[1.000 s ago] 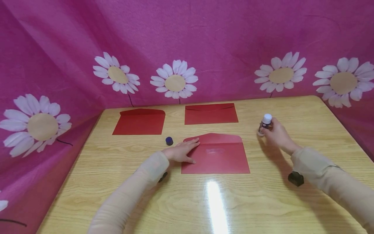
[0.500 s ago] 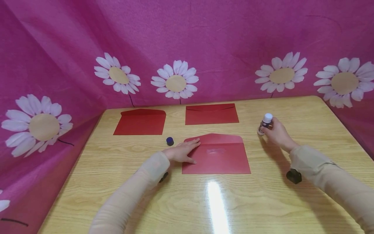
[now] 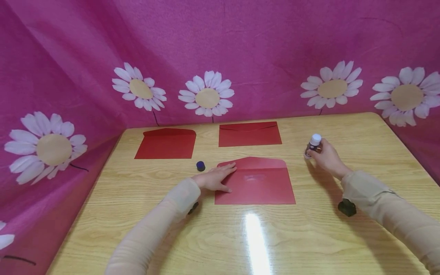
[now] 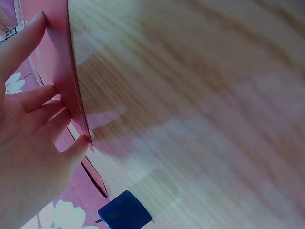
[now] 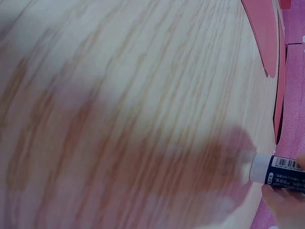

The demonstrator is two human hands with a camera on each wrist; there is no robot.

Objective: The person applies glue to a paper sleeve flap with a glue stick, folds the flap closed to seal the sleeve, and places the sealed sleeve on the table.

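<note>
Env. (image 3: 261,191) under L hand (image 3: 214,179), thumb/fingers apart; R hand (image 3: 329,159) clamped on glue stick (image 3: 314,144), prob. set-down step, calls for steady upright release.

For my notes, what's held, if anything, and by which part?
The right hand grips the glue stick by its labelled middle; the left hand rests on the nearest envelope.

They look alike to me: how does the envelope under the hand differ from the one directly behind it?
The near envelope has its flap open; the far envelope has its folded down. The left hand touches the near envelope, not the far envelope. Both are red.
</note>
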